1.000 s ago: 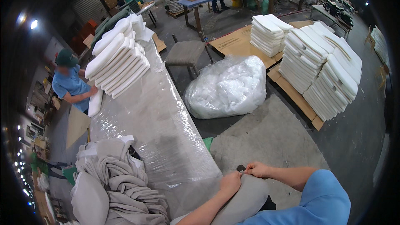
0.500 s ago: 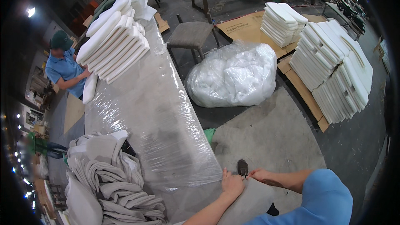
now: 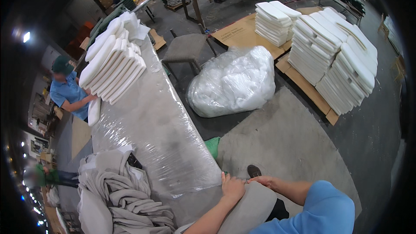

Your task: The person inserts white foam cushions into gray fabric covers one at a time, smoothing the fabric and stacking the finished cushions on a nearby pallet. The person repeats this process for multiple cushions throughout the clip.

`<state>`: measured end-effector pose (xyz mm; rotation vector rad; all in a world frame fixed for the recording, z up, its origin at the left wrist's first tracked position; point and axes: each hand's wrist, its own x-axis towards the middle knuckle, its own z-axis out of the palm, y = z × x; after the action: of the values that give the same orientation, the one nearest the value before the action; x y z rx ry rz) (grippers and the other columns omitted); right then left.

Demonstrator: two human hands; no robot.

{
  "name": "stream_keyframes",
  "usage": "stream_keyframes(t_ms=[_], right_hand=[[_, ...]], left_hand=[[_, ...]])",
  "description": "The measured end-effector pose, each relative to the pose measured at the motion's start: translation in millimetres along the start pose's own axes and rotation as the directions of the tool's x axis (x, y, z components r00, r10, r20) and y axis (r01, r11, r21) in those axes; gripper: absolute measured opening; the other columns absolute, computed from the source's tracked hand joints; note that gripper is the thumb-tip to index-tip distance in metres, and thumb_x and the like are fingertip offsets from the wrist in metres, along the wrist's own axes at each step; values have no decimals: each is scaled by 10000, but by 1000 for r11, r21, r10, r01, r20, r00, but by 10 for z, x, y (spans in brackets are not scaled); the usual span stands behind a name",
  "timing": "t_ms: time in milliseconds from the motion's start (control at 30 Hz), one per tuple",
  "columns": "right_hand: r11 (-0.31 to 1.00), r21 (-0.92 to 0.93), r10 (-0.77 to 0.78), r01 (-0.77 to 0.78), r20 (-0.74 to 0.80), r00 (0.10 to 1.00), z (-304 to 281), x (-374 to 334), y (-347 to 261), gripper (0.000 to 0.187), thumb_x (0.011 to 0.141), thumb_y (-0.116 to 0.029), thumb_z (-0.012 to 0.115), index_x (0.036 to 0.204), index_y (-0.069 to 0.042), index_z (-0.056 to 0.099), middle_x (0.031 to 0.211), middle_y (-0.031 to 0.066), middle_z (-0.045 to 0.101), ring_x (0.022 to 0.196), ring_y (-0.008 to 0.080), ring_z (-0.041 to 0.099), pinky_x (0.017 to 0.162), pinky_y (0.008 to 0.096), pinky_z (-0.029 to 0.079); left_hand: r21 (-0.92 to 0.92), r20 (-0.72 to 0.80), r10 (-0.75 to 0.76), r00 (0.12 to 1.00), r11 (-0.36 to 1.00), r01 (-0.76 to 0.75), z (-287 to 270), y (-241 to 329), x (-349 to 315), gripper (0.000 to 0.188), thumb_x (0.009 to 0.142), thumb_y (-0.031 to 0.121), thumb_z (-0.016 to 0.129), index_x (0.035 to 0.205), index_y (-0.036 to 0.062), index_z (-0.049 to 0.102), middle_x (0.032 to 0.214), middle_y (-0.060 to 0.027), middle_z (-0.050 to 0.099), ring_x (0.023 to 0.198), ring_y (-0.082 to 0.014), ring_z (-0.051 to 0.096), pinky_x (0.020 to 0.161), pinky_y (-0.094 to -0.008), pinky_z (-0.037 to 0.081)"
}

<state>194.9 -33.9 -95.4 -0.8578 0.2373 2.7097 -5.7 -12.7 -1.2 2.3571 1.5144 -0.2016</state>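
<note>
My left hand [image 3: 232, 188] and my right hand [image 3: 263, 182] are close together at the far edge of a grey fabric cover [image 3: 252, 203], near the corner of the plastic-wrapped table [image 3: 147, 125]. The left fingers are bent over the edge, and the right fingers pinch it a little farther right. The cover lies in front of my body and looks smooth and rounded; what is inside it, if anything, is hidden. To the left, a heap of grey fabric covers [image 3: 125, 195] rests on the table.
White foam pads [image 3: 115, 63] are stacked at the table's far end, beside a co-worker [image 3: 69, 89] in blue. A clear bag of white filling [image 3: 234, 82] and a chair [image 3: 186, 50] stand on the floor. More foam pads [image 3: 333, 56] are piled on cardboard at right.
The view has turned slightly, shifting most of the scene. Both hands stay at the cover's edge, and the cover now shows a rounder, fuller outline. The co-worker's hand is still by the foam pads.
</note>
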Motion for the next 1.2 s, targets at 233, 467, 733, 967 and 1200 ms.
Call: stream_keyframes(t_ms=[233,467,733,967,1200], right_hand=[[936,-267,-271,229,-131,954,-175,228,181,206,1022,-246,666,1122,-85,748,1034,60,772,909,176,740,859,371,603],[993,86,-54,78,-258,965,-10,227,339,194,954,-243,752,1050,-74,736,931,67,760,771,164,729,713,344,622],[967,225,-54,121,-281,958,257,171,416,222,1041,-257,628,1089,-61,721,1028,93,758,892,204,736,800,373,613],[916,349,-96,196,-284,954,480,148,504,271,1055,-313,560,1199,-146,717,1193,89,744,1108,240,694,997,465,536],[620,57,-690,782,-433,579,283,-142,416,405,1140,-418,415,1122,-86,647,927,48,725,885,185,717,834,364,551]], left_hand=[[-109,-29,-25,999,994,22,70,-43,-4,336,971,286,622,1013,1,794,1102,-202,741,1330,-400,549,1244,-559,228],[-347,-84,-20,996,938,-10,110,-82,79,206,951,92,609,1136,60,694,1296,-113,674,1368,-406,506,1211,-637,243],[-952,190,3,982,246,183,-397,95,101,276,1095,177,503,1271,37,663,1300,-108,681,1249,-252,609,1102,-407,437],[-921,349,109,931,224,319,-125,117,33,355,1128,224,446,1328,-9,624,1206,-129,731,1175,-215,657,1058,-341,475],[-939,306,15,952,168,299,-37,46,-146,362,1134,179,408,1399,-41,522,1309,-186,662,1203,-248,641,1098,-365,457]])
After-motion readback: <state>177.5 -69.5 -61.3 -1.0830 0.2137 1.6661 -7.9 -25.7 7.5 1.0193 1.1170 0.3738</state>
